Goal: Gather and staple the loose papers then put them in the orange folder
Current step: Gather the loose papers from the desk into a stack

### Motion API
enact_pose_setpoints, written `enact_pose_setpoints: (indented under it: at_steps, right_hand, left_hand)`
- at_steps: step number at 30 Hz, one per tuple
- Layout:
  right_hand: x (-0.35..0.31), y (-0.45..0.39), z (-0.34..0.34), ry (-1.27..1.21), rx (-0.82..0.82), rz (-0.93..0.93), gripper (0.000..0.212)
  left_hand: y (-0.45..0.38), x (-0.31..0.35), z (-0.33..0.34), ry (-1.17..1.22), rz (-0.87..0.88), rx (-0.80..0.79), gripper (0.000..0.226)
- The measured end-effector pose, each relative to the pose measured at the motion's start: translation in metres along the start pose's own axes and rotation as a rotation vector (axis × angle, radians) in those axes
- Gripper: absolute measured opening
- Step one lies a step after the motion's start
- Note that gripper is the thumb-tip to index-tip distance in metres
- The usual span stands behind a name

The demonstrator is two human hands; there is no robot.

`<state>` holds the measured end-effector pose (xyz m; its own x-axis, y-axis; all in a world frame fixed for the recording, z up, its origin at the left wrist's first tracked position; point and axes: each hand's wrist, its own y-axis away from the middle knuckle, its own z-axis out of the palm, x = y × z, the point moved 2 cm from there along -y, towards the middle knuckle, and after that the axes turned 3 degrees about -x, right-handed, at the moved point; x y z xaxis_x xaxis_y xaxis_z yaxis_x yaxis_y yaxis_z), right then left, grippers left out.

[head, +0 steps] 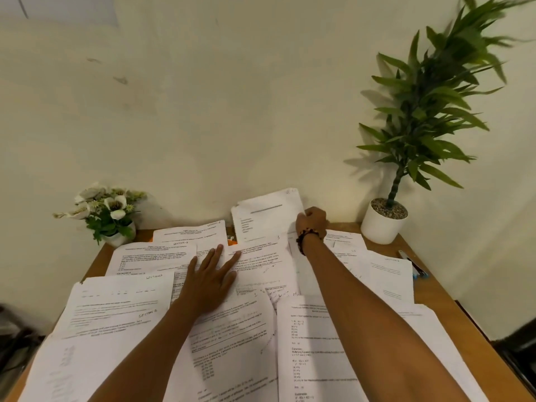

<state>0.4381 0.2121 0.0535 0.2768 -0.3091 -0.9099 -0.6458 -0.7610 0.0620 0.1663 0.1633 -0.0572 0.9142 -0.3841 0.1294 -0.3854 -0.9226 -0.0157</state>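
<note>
White printed loose papers (255, 329) still scattered: your right hand (314, 220) apparently pinches the far sheet (269, 216), left hand (210, 278) flat; gather next.

Dim warm light, blurred warped edges.

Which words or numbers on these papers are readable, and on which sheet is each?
"SECTION 2": handwritten, top right of the near-left sheet.
"SECTION 2" again: lower on that sheet.
"3": handwritten on the middle sheet.
"SECTION" plus an unclear digit: far sheet.
Printed text everywhere: too small or blurred to read.
</note>
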Motion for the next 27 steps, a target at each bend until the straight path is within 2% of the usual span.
enact_pose_setpoints:
  at_steps: [6,11,14,18,22,24,25,27]
  right_hand:
    - [-0.03,-0.019,-0.041,-0.073,0.119,-0.15,0.008]
    - [-0.047,-0.02,-0.058,-0.108,0.176,-0.322,0.017]
    - [-0.059,-0.011,-0.064,-0.034,0.235,-0.466,0.017]
    - [-0.076,0.01,-0.07,0.181,0.371,-0.755,0.018]
    - [-0.09,0.027,-0.071,0.312,0.482,-0.942,0.023]
    - [-0.093,0.031,-0.068,0.313,0.416,-0.94,0.025]
    - [-0.093,0.032,-0.066,0.298,0.349,-0.905,0.025]
    - [-0.083,0.03,-0.058,0.239,0.208,-0.788,0.024]
  left_hand:
    - [-0.001,0.002,-0.001,-0.017,0.002,-0.025,0.058]
    - [-0.002,0.003,-0.007,-0.055,-0.013,-0.06,0.058]
    - [-0.003,0.005,-0.011,-0.085,-0.007,-0.066,0.063]
    - [-0.008,0.006,-0.017,-0.169,0.011,-0.086,0.085]
    - [-0.011,0.011,-0.03,-0.201,-0.011,-0.109,0.065]
    - [-0.016,0.011,-0.037,-0.052,-0.041,-0.044,0.065]
    - [-0.019,0.013,-0.047,0.119,-0.073,0.008,0.063]
    - [-0.017,0.021,-0.078,0.707,-0.156,0.107,0.054]
